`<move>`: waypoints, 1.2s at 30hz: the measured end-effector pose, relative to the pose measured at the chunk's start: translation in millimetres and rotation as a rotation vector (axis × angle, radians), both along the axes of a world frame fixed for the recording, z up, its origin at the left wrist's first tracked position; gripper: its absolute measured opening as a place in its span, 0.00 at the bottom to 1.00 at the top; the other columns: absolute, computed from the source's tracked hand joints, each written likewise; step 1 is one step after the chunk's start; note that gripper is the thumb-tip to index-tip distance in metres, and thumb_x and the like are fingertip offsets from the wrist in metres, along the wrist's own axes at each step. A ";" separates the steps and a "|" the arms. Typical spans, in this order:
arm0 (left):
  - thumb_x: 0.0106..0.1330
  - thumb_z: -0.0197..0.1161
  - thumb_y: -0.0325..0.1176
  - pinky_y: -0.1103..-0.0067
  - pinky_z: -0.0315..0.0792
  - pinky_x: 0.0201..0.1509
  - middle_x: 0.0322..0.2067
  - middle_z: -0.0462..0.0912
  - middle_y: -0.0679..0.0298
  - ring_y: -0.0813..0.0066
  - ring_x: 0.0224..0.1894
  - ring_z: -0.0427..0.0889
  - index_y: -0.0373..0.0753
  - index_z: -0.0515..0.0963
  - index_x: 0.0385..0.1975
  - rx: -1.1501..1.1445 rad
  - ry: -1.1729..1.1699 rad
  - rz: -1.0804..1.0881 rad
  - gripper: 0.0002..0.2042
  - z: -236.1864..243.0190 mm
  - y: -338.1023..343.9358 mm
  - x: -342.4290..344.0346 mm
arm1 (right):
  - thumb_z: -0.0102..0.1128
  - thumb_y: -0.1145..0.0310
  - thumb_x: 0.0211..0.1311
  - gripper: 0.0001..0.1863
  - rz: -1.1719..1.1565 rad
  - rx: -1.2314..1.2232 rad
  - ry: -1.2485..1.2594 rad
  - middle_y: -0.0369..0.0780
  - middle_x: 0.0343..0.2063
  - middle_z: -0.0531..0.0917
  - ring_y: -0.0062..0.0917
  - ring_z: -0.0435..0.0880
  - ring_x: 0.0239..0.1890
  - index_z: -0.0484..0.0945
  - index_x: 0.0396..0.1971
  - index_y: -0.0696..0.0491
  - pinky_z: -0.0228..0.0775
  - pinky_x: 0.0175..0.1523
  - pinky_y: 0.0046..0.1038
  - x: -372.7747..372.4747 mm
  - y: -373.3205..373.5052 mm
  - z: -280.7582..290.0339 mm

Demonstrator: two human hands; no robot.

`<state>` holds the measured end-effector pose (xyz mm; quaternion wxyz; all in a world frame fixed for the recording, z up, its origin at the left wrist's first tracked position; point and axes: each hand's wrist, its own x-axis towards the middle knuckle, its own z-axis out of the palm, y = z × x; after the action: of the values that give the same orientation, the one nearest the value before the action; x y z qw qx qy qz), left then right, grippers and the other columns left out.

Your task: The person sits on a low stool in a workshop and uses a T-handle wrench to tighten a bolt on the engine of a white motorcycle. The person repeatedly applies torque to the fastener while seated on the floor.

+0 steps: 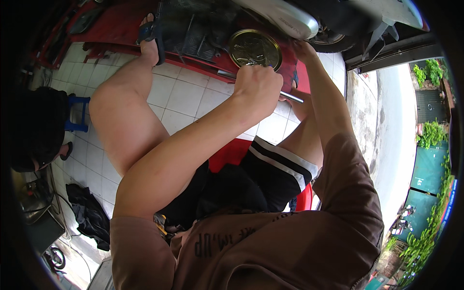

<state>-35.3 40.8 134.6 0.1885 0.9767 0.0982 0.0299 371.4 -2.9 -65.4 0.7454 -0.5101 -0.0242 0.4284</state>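
My left hand (258, 92) is closed in a fist around a shiny metal bar (292, 97), whose end sticks out to the right. It looks like a tool handle, but the rest is hidden behind the fist. Just beyond stands a round, shallow tin with a golden rim (251, 30), on the red platform (288, 67). My right hand (302, 50) reaches up beside a motorbike's silver cover (285, 18). Its fingers are mostly hidden there, so their grip does not show.
A black ribbed mat (186, 34) lies on the platform, near my sandalled left foot (148, 31). Above my right hand is a dark wheel (338, 44). At left are a person in black (36, 121), a blue stool (78, 113) and black cloth (87, 212) on white tiles.
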 end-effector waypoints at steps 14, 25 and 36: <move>0.53 0.65 0.36 0.65 0.74 0.40 0.26 0.82 0.53 0.56 0.34 0.83 0.34 0.81 0.26 -0.037 0.129 0.042 0.11 -3.9 -1.8 -3.3 | 0.64 0.77 0.52 0.04 0.163 -0.465 -0.217 0.41 0.22 0.80 0.26 0.79 0.20 0.78 0.27 0.59 0.76 0.28 0.22 -117.2 18.2 -36.1; 0.57 0.60 0.37 0.65 0.76 0.33 0.19 0.80 0.52 0.52 0.26 0.81 0.34 0.80 0.24 -0.003 -0.289 0.263 0.11 41.0 13.8 3.2 | 0.40 0.45 0.65 0.28 0.993 -0.549 -0.323 0.43 0.32 0.84 0.25 0.85 0.31 0.78 0.38 0.57 0.72 0.32 0.18 -227.9 -11.3 153.9; 0.59 0.60 0.35 0.64 0.73 0.36 0.24 0.78 0.55 0.55 0.30 0.80 0.36 0.77 0.31 0.024 -0.250 -0.457 0.09 -1.9 -44.2 -3.3 | 0.42 0.60 0.70 0.17 -0.423 0.017 -0.376 0.35 0.17 0.73 0.19 0.70 0.17 0.73 0.29 0.57 0.63 0.22 0.22 -261.6 -82.0 104.9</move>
<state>-38.6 -3.4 132.7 0.1893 0.9644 -0.1496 0.1082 109.8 -84.9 39.5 0.8049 -0.5682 -0.0586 0.1607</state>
